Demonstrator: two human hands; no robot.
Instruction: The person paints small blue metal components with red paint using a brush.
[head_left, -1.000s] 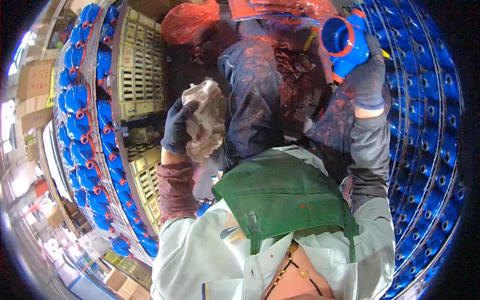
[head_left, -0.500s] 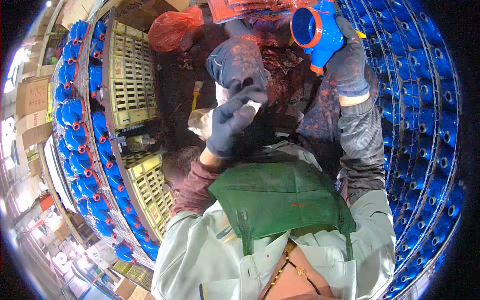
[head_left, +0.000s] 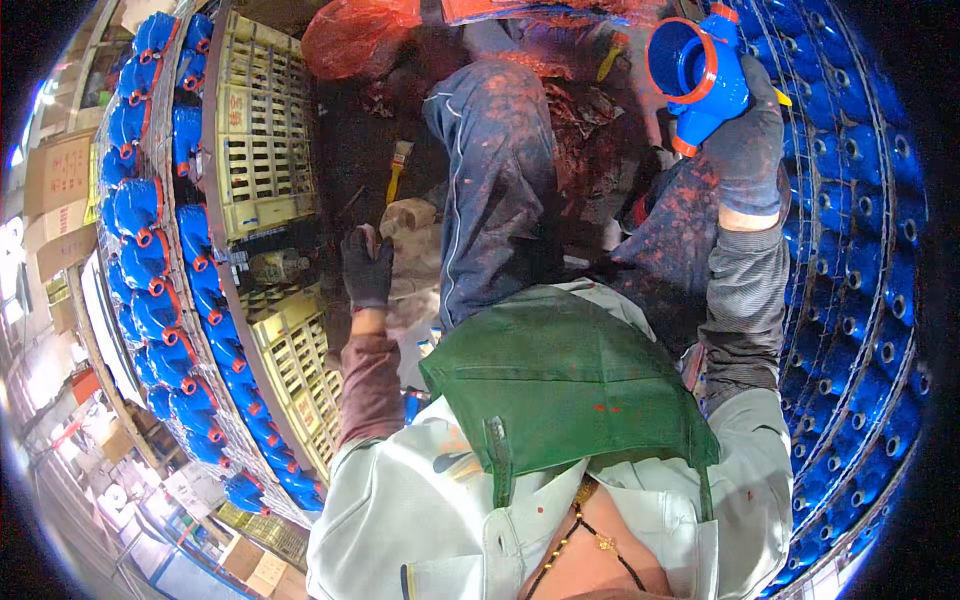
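Note:
My right hand, in a dark paint-stained glove, is raised at the upper right and closed around a blue pipe fitting. The fitting has red-orange rims, and its wide round mouth faces left. A small yellow tip sticks out beyond that hand; what it belongs to is hidden. My left hand, also gloved, is low at the left beside a crumpled beige cloth or bag. Its fingers are curled, with a small pale bit showing at them that I cannot make out.
Wire racks of blue fittings stand at the right and left. Yellow plastic crates are left of my legs. A yellow-handled paintbrush lies near the beige cloth, another brush farther off. Red plastic bags are at the far side.
My left hand has moved left and down from over my leg, away from the pale cloth seen with it. My right hand has shifted right and slightly down with the fitting.

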